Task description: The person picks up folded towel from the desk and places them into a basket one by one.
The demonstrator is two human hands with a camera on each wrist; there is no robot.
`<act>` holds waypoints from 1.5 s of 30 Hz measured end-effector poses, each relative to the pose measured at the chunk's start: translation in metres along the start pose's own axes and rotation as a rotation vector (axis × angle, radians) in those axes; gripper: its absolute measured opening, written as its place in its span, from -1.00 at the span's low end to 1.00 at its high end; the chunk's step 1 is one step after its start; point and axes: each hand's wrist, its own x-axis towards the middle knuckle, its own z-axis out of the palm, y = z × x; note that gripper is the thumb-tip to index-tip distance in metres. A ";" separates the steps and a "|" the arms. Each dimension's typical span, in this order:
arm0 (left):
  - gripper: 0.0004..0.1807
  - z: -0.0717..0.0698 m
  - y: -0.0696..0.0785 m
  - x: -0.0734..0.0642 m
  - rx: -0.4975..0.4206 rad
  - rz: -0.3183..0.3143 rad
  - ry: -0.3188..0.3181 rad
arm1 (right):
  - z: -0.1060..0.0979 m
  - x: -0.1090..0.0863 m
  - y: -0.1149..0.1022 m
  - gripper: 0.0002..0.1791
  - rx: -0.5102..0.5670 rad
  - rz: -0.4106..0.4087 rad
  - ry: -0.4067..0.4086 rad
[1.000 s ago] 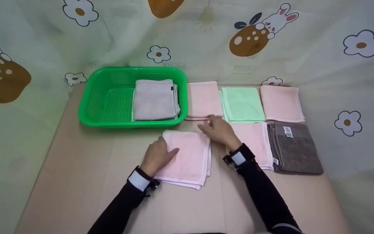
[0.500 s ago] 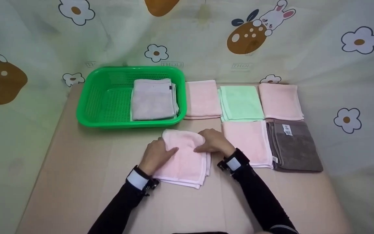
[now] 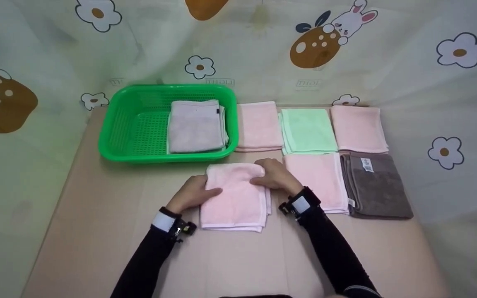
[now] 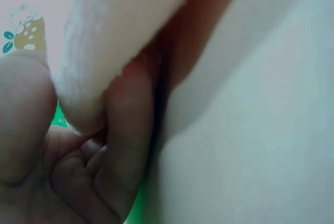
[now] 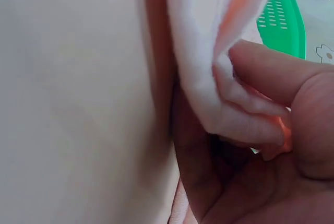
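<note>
A folded pink towel [image 3: 234, 203] with a pale border lies at the middle of the table, in front of the basket. My left hand [image 3: 192, 191] grips its left edge, thumb on top. In the left wrist view the fingers [image 4: 130, 125] curl under the towel's fold [image 4: 86, 78]. At the far right corner my right hand [image 3: 275, 174] pinches the towel. The right wrist view shows its layers [image 5: 209, 93] between thumb and fingers.
A green basket [image 3: 110, 153] holding a folded grey towel [image 3: 195, 126] stands at the back left. Folded towels lie to the right in two rows: pink [image 3: 259, 126], green [image 3: 309, 130], pink [image 3: 358, 128], then pink [image 3: 317, 182] and dark grey [image 3: 379, 190]. A patterned curtain [image 3: 255, 62] hangs behind.
My right hand has come from beside the back pink towel onto the middle towel's far right corner. The towel's near edge has shifted slightly away from me, and my left hand has moved slightly left.
</note>
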 end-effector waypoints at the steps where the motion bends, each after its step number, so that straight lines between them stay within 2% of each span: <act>1: -0.58 0.000 0.000 0.000 -0.004 0.004 -0.004 | 0.000 0.000 0.000 -0.61 -0.001 0.001 -0.002; 7: -0.70 0.001 0.002 0.001 0.006 0.046 -0.010 | -0.003 -0.004 0.000 -0.56 -0.022 0.007 -0.021; 11: -0.68 -0.004 0.009 -0.005 0.014 0.069 -0.022 | -0.013 -0.010 -0.005 -0.45 -0.021 0.005 -0.047; 14: -0.62 -0.011 0.020 -0.013 -0.004 0.086 -0.030 | -0.024 -0.018 -0.013 -0.48 -0.003 -0.052 -0.049; 19: -0.60 -0.026 0.041 -0.027 -0.070 0.099 -0.027 | -0.045 -0.028 -0.025 -0.71 0.056 -0.196 -0.021; 26: -0.63 -0.039 0.057 -0.030 -0.039 0.137 -0.004 | -0.063 -0.032 -0.036 -0.71 0.105 -0.226 -0.013; 30: -0.62 -0.057 0.065 -0.027 -0.021 0.163 0.037 | -0.077 -0.022 -0.048 -0.71 0.129 -0.235 0.011; 35: -0.57 -0.087 0.066 -0.016 -0.011 0.170 0.130 | -0.095 0.005 -0.066 -0.72 0.193 -0.252 0.069; 40: -0.53 -0.111 0.062 -0.007 -0.026 0.128 0.149 | -0.099 0.033 -0.079 -0.68 0.251 -0.250 0.093; 45: -0.54 -0.132 0.060 0.003 -0.043 0.094 0.201 | -0.096 0.058 -0.093 -0.59 0.327 -0.195 0.185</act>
